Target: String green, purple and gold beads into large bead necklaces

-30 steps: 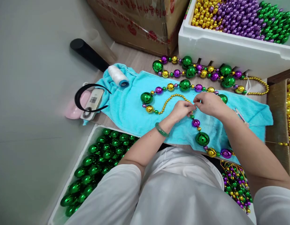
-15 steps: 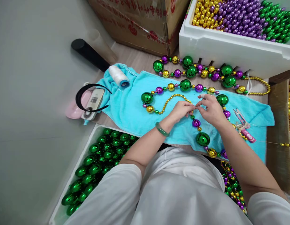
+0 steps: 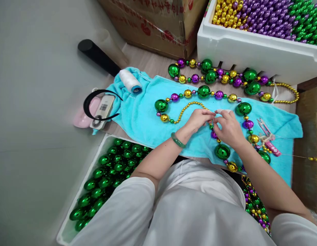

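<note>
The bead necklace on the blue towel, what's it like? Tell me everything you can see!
The bead necklace looks like shiny plastic: big green balls, smaller gold and purple ones, tiny beads between, and a stretch of small gold beads. It curves loosely over the blue towel. The left hand pinches it; the right hand is close by, and that bit is partly hidden.

Glossy beads (image 3: 203, 91), matt fleecy cloth (image 3: 141, 116)
</note>
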Action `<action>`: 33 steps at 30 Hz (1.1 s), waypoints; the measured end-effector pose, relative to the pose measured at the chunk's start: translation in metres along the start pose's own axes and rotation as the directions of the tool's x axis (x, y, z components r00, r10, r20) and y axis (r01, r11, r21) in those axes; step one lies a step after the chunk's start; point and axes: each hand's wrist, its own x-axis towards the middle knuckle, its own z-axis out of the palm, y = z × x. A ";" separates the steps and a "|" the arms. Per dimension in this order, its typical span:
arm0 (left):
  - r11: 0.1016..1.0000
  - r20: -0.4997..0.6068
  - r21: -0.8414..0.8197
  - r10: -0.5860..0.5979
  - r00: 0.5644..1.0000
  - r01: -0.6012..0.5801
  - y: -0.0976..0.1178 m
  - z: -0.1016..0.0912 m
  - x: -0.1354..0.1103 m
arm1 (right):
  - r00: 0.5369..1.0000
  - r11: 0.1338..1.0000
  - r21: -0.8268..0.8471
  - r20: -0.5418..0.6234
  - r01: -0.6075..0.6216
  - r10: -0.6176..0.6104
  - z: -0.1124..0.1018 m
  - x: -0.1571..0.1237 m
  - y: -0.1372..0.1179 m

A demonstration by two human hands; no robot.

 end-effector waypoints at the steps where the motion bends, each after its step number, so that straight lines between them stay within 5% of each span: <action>1: 0.996 -0.018 0.074 0.057 0.998 -0.056 -0.001 0.000 0.000 | 0.999 0.996 0.080 -0.013 -0.045 0.046 0.000 0.001 0.004; 3: 0.948 -0.045 0.253 0.213 0.976 -0.195 -0.004 0.000 -0.001 | 0.973 0.939 0.267 -0.007 -0.219 0.229 0.000 0.006 0.015; 6: 0.805 -0.021 0.464 0.427 0.904 -0.370 -0.008 0.000 -0.003 | 0.833 0.687 0.479 0.228 -0.546 0.503 -0.002 0.020 0.029; 9: 0.703 0.050 0.533 0.530 0.847 -0.471 -0.015 -0.002 -0.003 | 0.701 0.446 0.541 0.530 -0.713 0.477 -0.003 0.034 0.036; 12: 0.631 0.100 0.559 0.593 0.799 -0.538 -0.023 -0.004 0.000 | 0.649 0.326 0.562 0.654 -0.760 0.388 -0.003 0.042 0.038; 19: 0.526 0.134 0.596 0.680 0.721 -0.606 -0.034 -0.008 0.004 | 0.618 0.334 0.523 0.710 -0.784 0.337 -0.006 0.047 0.039; 28: 0.589 0.099 0.564 0.647 0.756 -0.578 -0.031 -0.007 0.002 | 0.619 0.463 0.435 0.677 -0.772 0.398 -0.012 0.046 0.041; 31: 0.666 0.030 0.534 0.600 0.799 -0.521 -0.029 -0.012 -0.004 | 0.682 0.361 0.579 0.599 -0.731 0.420 -0.020 0.039 0.049; 33: 0.705 -0.001 0.521 0.565 0.825 -0.482 -0.029 -0.016 -0.008 | 0.740 0.173 0.746 0.547 -0.643 0.391 -0.023 0.033 0.050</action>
